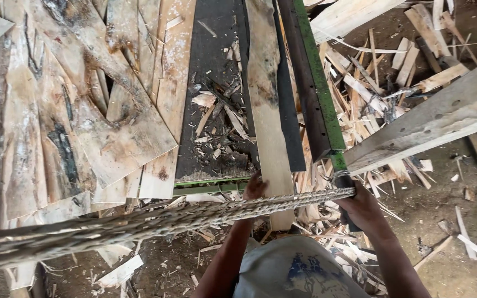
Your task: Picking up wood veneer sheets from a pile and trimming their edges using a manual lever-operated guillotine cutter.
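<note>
Standing over a cutter, the person has the left hand (254, 187) pressed on the near end of a long pale wood strip (266, 110), fingers curled at its edge; the right hand (362, 207) is closed round the dark handle (344, 185) of a green lever blade (318, 83). A thick braided rope (205, 215) crosses in front of both. The strip lies lengthwise on the dark worktop (211, 49), running away from the body. It looks thin, light and brittle, likely to split, so flat pressure near its end suits it. Beyond, veneer sheets (73, 110) pile on the left, and offcuts (376, 83) litter the ground.
</note>
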